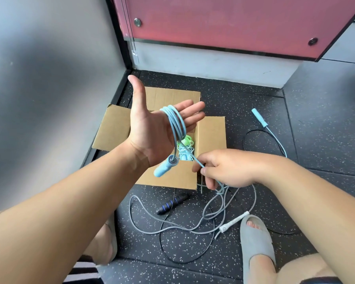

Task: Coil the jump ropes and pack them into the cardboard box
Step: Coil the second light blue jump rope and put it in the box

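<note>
Left hand [150,130] lies flat, blue jump rope [175,121] looped around its fingers. Right hand [225,169] pinches the rope's strand.

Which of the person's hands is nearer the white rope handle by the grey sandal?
Right. The right hand pinches the blue rope just above the white handle; the left hand is raised over the cardboard box, farther away.

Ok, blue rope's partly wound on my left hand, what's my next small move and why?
Probably carry the right hand over the open left hand to lay another loop of the blue rope. A few loops sit there, the right hand pinches the taut strand, and the rest trails on the floor to its far handle, so the coil looks unfinished.
</note>
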